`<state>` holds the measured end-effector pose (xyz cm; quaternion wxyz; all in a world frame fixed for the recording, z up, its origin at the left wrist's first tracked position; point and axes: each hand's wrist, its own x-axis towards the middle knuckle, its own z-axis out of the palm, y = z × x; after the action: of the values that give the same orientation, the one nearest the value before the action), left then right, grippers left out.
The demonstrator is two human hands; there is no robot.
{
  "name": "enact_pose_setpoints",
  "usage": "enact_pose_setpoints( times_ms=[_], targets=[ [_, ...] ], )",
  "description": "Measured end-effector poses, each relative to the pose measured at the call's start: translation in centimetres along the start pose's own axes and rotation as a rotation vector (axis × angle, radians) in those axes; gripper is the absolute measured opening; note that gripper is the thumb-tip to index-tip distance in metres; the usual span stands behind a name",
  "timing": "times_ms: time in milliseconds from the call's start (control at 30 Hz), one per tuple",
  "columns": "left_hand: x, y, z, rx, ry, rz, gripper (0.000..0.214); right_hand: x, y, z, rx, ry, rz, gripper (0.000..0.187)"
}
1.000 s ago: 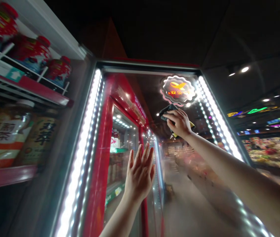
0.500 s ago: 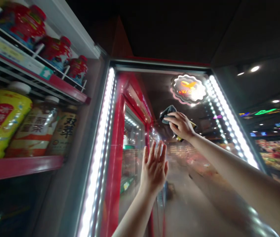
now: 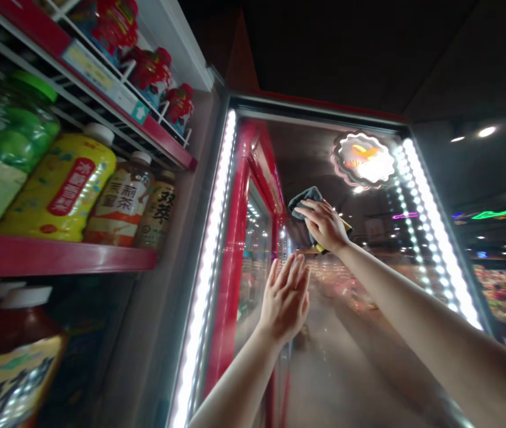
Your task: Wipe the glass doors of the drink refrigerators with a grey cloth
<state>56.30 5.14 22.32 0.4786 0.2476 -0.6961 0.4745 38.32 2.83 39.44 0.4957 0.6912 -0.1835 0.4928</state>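
Up on the glass door (image 3: 337, 380), a bit below the round glowing sign (image 3: 364, 159), the right hand (image 3: 317, 221) has a dark grey cloth (image 3: 305, 201) under its fingers. They're fairly straight, bunched together and bent just a little over the cloth, with the thumb side hidden from this angle. Part of the cloth pokes out past the fingertips, and a bit with a yellow edge shows down by the wrist. Looks like it's against the glass, though I can't swear to how hard it's pressed.

Left hand (image 3: 285, 302) sits lower and to the left, nothing in it, palm toward the door, fingers stretched out with small gaps. Can't tell if it's actually touching the pane.

Edges: top frame (image 3: 319, 114) runs above both hands, left light strip (image 3: 208, 255) is off to the left of the left hand, and the right light strip (image 3: 442, 238) is well apart from the cloth, over beyond the sign. Most of the bare glass is between the strips, with a decent patch between the cloth and the top frame, plus plenty lower down past the right forearm. The drink bottles (image 3: 65, 184) on the red-edged shelf (image 3: 60, 254) are way left, clear of both arms.
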Motion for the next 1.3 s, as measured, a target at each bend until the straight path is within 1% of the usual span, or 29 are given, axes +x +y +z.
enact_pose_setpoints(
  times_ms=[67, 133, 200, 267, 333, 400, 467, 500, 533, 567, 600, 667, 700, 733, 800, 833, 867, 933, 1000, 1033, 1067, 1100, 1133, 1200, 1267, 1300],
  targets=[
    [-1.8, -1.3, -1.5, 0.039, 0.02, -0.021, 0.065, 0.8, 1.2, 0.2, -0.029, 0.079, 0.132, 0.038],
    [-3.4, -2.9, -2.7, 0.111, 0.031, -0.053, 0.065, 3.0, 1.7, 1.4, -0.05, 0.155, 0.25, 0.04],
    [-4.4, -4.3, -3.6, 0.184, 0.012, -0.064, 0.064, 5.7, 1.0, 3.3, -0.056, 0.211, 0.319, 0.042],
    [-4.9, -5.3, -4.0, 0.236, -0.021, -0.052, 0.064, 8.1, -0.9, 5.1, -0.061, 0.214, 0.328, 0.042],
    [-5.0, -5.7, -4.1, 0.263, -0.042, -0.04, 0.064, 9.1, -3.2, 6.2, -0.055, 0.153, 0.229, 0.042],
    [-4.9, -5.7, -4.0, 0.277, -0.044, -0.044, 0.064, 8.6, -5.1, 6.2, -0.023, 0.063, 0.049, 0.04],
    [-4.9, -5.6, -3.8, 0.276, -0.041, -0.044, 0.065, 7.1, -5.6, 5.4, 0.027, -0.01, -0.11, 0.037],
    [-5.0, -5.5, -3.7, 0.272, -0.038, -0.046, 0.066, 6.3, -5.3, 4.8, 0.044, -0.024, -0.144, 0.036],
    [-5.0, -5.4, -3.7, 0.267, -0.033, -0.05, 0.067, 5.7, -4.7, 4.2, 0.048, -0.018, -0.135, 0.035],
    [-5.1, -5.3, -3.6, 0.263, -0.027, -0.055, 0.068, 5.4, -3.9, 3.7, 0.034, 0.016, -0.077, 0.034],
    [-5.2, -5.3, -3.6, 0.26, -0.022, -0.059, 0.068, 5.4, -2.9, 3.5, 0.005, 0.072, 0.02, 0.033],
    [-5.3, -5.2, -3.6, 0.259, -0.024, -0.065, 0.069, 6.7, -1.5, 3.7, -0.051, 0.178, 0.213, 0.035],
    [-5.3, -5.2, -3.7, 0.26, -0.031, -0.067, 0.07, 7.7, -1.2, 4.2, -0.069, 0.213, 0.281, 0.037],
    [-5.4, -5.2, -3.7, 0.26, -0.043, -0.068, 0.07, 8.9, -1.4, 4.9, -0.077, 0.231, 0.322, 0.038],
    [-5.3, -5.2, -3.9, 0.264, -0.068, -0.071, 0.071, 10.9, -2.7, 6.5, -0.079, 0.23, 0.339, 0.039],
    [-5.3, -5.1, -4.0, 0.268, -0.077, -0.073, 0.071, 11.5, -3.8, 7.1, -0.075, 0.212, 0.31, 0.039],
    [-5.3, -5.1, -4.1, 0.274, -0.083, -0.074, 0.07, 11.7, -4.9, 7.6, -0.065, 0.181, 0.251, 0.04],
    [-5.3, -5.0, -4.2, 0.287, -0.082, -0.079, 0.07, 11.2, -6.7, 7.8, -0.022, 0.096, 0.069, 0.04],
    [-5.4, -5.0, -4.1, 0.3, -0.072, -0.078, 0.069, 9.8, -7.3, 7.2, 0.04, 0.011, -0.12, 0.039],
    [-5.4, -4.9, -4.1, 0.306, -0.067, -0.077, 0.069, 9.1, -7.1, 6.8, 0.063, -0.012, -0.177, 0.039],
    [-5.5, -4.9, -4.0, 0.313, -0.062, -0.074, 0.069, 8.7, -6.7, 6.5, 0.072, -0.015, -0.196, 0.039],
    [-5.6, -4.9, -3.9, 0.319, -0.058, -0.072, 0.068, 8.6, -6.2, 6.3, 0.066, 0.001, -0.176, 0.039],
    [-5.6, -5.0, -3.9, 0.324, -0.056, -0.07, 0.068, 8.9, -5.8, 6.3, 0.049, 0.034, -0.125, 0.039],
    [-5.8, -5.0, -3.8, 0.328, -0.054, -0.073, 0.068, 10.4, -5.5, 7.1, 0.006, 0.116, 0.022, 0.038],
    [-5.8, -5.1, -3.7, 0.325, -0.066, -0.073, 0.067, 12.5, -6.4, 8.5, -0.012, 0.167, 0.126, 0.038],
    [-5.9, -5.1, -3.7, 0.323, -0.078, -0.075, 0.068, 13.5, -7.2, 9.2, -0.009, 0.172, 0.141, 0.037]
  ],
)
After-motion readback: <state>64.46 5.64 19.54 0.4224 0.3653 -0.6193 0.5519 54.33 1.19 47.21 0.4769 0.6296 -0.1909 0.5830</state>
